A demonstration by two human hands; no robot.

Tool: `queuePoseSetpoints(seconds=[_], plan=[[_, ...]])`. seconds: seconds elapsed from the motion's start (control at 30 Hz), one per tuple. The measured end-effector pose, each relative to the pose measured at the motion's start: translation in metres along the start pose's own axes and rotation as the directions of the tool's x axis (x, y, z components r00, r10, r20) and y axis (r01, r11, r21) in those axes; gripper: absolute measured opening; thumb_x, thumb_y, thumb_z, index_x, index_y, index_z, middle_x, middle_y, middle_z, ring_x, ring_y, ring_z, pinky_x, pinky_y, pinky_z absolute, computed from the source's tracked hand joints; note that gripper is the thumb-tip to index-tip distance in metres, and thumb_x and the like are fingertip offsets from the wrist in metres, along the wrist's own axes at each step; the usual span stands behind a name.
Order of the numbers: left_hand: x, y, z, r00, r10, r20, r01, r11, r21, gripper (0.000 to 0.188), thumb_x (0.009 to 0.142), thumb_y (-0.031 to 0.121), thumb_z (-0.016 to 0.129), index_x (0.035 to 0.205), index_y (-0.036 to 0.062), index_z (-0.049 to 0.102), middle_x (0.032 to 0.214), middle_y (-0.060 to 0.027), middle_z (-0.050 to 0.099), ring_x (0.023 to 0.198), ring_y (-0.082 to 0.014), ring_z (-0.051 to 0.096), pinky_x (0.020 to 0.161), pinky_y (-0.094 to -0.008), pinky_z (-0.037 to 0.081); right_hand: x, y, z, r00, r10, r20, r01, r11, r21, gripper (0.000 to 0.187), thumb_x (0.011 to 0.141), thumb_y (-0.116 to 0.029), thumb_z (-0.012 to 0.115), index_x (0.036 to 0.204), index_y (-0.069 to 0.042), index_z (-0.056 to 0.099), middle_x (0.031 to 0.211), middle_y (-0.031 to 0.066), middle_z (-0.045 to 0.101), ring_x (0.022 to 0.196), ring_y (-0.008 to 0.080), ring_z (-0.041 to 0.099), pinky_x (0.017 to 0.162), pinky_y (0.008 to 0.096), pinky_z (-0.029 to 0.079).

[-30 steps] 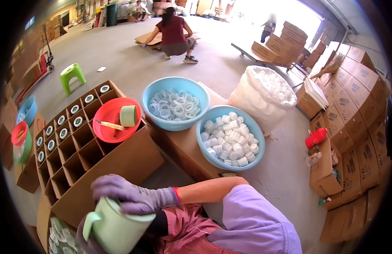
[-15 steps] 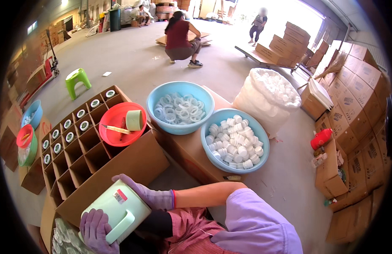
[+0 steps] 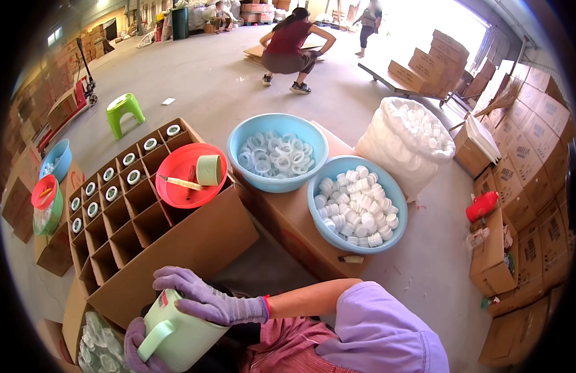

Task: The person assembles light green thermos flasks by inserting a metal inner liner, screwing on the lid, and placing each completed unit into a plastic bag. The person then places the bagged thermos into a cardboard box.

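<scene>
A pale green plastic jug (image 3: 191, 339) with a side handle and a small red-and-white sticker lies tilted in my lap, low in the picture. My left hand (image 3: 137, 348), in a purple work glove, wraps round its left end beside the handle. Across the upper side rests my right hand (image 3: 207, 301), also gloved, its fingers pressed on the jug near the sticker. Just beyond stands a divided carton (image 3: 176, 242) with several lidded items in its far and left compartments. A red basin (image 3: 176, 198) on its corner holds a light green roll (image 3: 209, 170) and a knife (image 3: 183, 183).
One blue basin (image 3: 238, 163) holds clear rings; another blue basin (image 3: 402, 202) holds white caps. A white sack (image 3: 387, 137) of caps stands behind. Clear plastic-wrapped pieces (image 3: 98, 345) lie at lower left. Stacked cartons (image 3: 530, 149) line the right; a person (image 3: 291, 46) squats far off.
The jug has turned in my hands, so more of its side faces up, and my right hand has slid over it toward the sticker. My view has shifted slightly left.
</scene>
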State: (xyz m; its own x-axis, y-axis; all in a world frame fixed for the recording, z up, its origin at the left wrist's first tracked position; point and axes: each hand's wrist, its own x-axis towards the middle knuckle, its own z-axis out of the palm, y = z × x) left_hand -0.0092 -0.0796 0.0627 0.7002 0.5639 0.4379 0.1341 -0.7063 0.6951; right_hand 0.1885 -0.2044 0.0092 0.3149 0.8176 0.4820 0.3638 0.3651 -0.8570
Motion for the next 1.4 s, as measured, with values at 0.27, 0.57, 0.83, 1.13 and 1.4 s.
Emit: queuePoseSetpoints(seconds=[0.27,0.57,0.83,1.13,1.4], plan=[[-0.022,-0.056,-0.008,0.935,-0.346,-0.074,0.305,0.894,-0.329,0.05,0.103,0.035,0.054,0.112,-0.0132,0.065,0.113,-0.0187,0.067,0.099,-0.025,0.065,0.092,-0.0371,0.05,0.015,-0.001,0.023,0.998,-0.054,-0.025,0.056,0.994,0.094,0.045,0.097,-0.02,0.048,0.137,-0.002,0.046,0.142,0.0185,0.041,0.139,0.0388,0.03,0.116,0.0472,0.023],[-0.067,-0.109,-0.037,0.853,-0.467,-0.234,0.475,0.88,-0.025,0.038,0.1,0.026,0.053,0.12,-0.0054,0.064,0.113,-0.0172,0.066,0.106,-0.0236,0.059,0.093,-0.035,0.047,0.089,0.037,-0.118,0.979,-0.199,-0.039,0.116,0.706,-0.699,0.022,0.077,-0.016,0.07,0.096,-0.005,0.067,0.098,0.0163,0.065,0.091,0.0363,0.062,0.085,0.0437,0.052],[-0.066,-0.121,-0.045,0.982,-0.187,-0.019,0.168,0.829,0.533,0.044,0.095,0.016,0.054,0.137,0.0054,0.053,0.114,-0.0115,0.066,0.114,-0.0342,0.052,0.103,-0.0437,0.039,0.13,0.121,-0.239,0.868,0.448,-0.213,-0.308,0.151,-0.939,0.066,0.076,-0.036,0.075,0.137,-0.023,0.052,0.136,0.0142,0.053,0.12,0.0414,0.054,0.098,0.0497,0.049],[-0.046,-0.108,-0.046,0.986,-0.155,0.07,0.092,0.834,0.544,0.046,0.092,0.01,0.054,0.138,0.0059,0.05,0.117,-0.0113,0.067,0.109,-0.0352,0.054,0.098,-0.0444,0.041,0.172,0.138,-0.17,0.92,0.389,0.053,0.061,-0.007,-0.998,0.027,0.089,-0.025,0.064,0.113,-0.016,0.068,0.112,0.0077,0.066,0.111,0.0311,0.06,0.099,0.053,0.04],[-0.049,-0.11,-0.046,0.972,-0.217,0.093,0.127,0.814,0.567,0.047,0.093,0.008,0.054,0.139,0.0061,0.048,0.119,-0.0117,0.066,0.111,-0.0352,0.054,0.098,-0.0454,0.042,0.19,0.159,-0.18,0.805,0.591,0.047,0.218,-0.221,-0.951,0.018,0.092,-0.019,0.061,0.108,-0.017,0.069,0.112,0.0048,0.067,0.111,0.0259,0.061,0.09,0.0528,0.045]])
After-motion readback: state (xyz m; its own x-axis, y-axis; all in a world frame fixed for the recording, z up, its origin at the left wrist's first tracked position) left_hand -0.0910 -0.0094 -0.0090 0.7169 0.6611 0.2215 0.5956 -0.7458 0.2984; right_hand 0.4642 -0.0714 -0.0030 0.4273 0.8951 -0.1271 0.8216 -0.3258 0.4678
